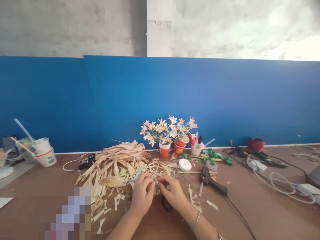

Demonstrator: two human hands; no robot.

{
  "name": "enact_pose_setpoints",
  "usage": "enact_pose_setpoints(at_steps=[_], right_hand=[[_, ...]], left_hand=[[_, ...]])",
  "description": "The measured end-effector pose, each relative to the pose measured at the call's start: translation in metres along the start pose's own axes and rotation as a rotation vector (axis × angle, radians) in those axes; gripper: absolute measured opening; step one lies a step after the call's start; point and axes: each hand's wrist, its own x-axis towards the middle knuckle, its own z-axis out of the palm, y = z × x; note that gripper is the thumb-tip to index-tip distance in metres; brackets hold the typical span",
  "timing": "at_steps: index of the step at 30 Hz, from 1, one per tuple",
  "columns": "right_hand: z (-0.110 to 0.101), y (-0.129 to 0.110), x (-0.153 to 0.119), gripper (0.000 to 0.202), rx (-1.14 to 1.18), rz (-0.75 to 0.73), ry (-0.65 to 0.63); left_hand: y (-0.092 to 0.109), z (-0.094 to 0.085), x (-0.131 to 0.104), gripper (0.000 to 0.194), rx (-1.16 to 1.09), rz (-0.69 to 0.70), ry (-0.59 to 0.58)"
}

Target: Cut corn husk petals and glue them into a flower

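My left hand (143,190) and my right hand (173,192) are close together over the near edge of a pile of dried corn husks (110,181). Thumb and fingers of each are pinched. Whatever lies between the fingertips is too small to make out. Under my right hand shows a black loop (167,204), perhaps a scissors handle, the rest hidden. Cut husk scraps (119,199) lie around both hands. Beyond them, pale husk-like flowers (161,128) stand in a red-and-white paper cup (164,150) and in an orange cup (179,149).
Right of my hands lies a black glue gun (213,182) with its cord trailing toward me. A white tape roll (185,164) and green tape pieces (216,156) sit behind it. White cables (275,185) spread at right; a paper cup (46,157) stands at left. A blue partition (160,90) closes the back.
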Motion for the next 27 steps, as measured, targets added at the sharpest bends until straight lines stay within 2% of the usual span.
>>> enact_pose_setpoints(at_steps=[4, 10, 13, 17, 21, 27], right_hand=[[-0.001, 0.005, 0.001, 0.014, -0.08, -0.031, 0.043], [-0.005, 0.01, 0.003, 0.013, -0.084, 0.002, 0.075], [-0.005, 0.006, 0.002, 0.022, -0.095, -0.111, 0.04], [-0.005, -0.001, -0.001, 0.033, -0.226, -0.272, 0.007], [-0.005, -0.003, -0.003, 0.025, -0.356, -0.293, -0.027], [-0.008, -0.005, -0.001, 0.011, -0.441, -0.355, 0.008]], left_hand=[[-0.001, -0.001, 0.0, 0.016, 0.008, 0.006, 0.029], [-0.002, -0.001, 0.002, 0.018, -0.011, -0.006, 0.051], [-0.002, 0.001, 0.002, 0.017, -0.027, -0.012, 0.022], [-0.003, 0.002, 0.001, 0.017, -0.025, -0.007, -0.023], [-0.003, 0.002, 0.0, 0.02, -0.035, 0.0, -0.059], [-0.003, 0.001, 0.0, 0.02, -0.019, -0.005, -0.065]])
